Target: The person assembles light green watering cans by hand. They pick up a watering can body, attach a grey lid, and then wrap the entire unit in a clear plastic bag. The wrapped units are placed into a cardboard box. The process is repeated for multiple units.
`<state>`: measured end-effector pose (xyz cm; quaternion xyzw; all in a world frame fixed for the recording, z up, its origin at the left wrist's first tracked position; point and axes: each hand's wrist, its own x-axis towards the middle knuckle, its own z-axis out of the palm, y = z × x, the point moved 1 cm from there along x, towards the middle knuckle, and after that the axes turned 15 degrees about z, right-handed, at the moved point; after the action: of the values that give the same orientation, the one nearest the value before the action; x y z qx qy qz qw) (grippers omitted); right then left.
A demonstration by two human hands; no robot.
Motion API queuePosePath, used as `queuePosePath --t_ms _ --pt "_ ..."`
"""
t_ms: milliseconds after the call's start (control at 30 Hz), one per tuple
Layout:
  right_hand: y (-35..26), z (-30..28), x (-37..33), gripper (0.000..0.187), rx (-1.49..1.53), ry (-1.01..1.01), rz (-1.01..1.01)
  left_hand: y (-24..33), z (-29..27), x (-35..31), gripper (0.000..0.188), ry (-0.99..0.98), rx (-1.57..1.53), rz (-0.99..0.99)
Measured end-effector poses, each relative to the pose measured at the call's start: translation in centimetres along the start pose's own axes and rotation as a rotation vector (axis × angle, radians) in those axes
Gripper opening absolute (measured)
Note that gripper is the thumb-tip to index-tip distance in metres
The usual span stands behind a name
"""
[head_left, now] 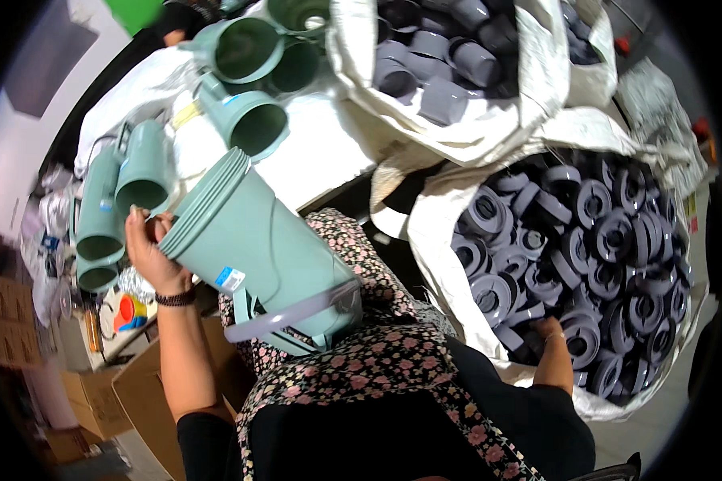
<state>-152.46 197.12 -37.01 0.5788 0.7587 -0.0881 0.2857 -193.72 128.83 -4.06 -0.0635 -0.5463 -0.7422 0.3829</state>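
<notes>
My left hand (154,244) is closed on the ribbed rim of a tall pale-green plastic container (261,232). The container lies tilted across my lap, rim toward the upper left, with a small blue-and-white sticker on its side. Around its lower end runs a grey plastic band (297,313), leaning against my flowered apron (377,353). To the right, my right hand (549,329) reaches into a large white woven sack (435,232) of round grey plastic parts (594,204). Its fingers are mostly hidden among the parts, so I cannot tell whether they hold one.
Several green jugs with handles (257,124) lie on the white-covered table (321,140) at the upper left. A second white sack (353,56) at the back holds grey cup-shaped parts (441,100). Cardboard boxes (96,401) stand at the lower left.
</notes>
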Motion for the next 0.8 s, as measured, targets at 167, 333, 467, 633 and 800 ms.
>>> queuePosePath --t_ms 167,333,467,633,800 --pt "-12.3 -10.3 -11.5 0.066 0.299 0.111 -0.305 0.1 -4.7 1.3 0.017 0.103 -0.141 -0.075" --pt "-29.1 -27.9 -33.1 0.057 0.997 -0.036 -1.207 2.7 3.3 1.1 0.063 -0.861 0.031 0.031" --pt "-39.4 -32.2 -42.9 0.06 0.838 -0.057 -1.823 1.6 7.3 0.6 0.084 -0.851 -0.035 0.067" --pt "-45.9 -26.0 -47.9 0.056 1.032 -0.452 -1.801 2.6 6.4 -0.4 0.068 -0.452 -0.296 -0.393" --pt "-47.4 -23.2 -49.8 0.046 1.214 -0.497 -1.835 2.6 5.0 -0.5 0.057 -0.34 -0.169 -0.156"
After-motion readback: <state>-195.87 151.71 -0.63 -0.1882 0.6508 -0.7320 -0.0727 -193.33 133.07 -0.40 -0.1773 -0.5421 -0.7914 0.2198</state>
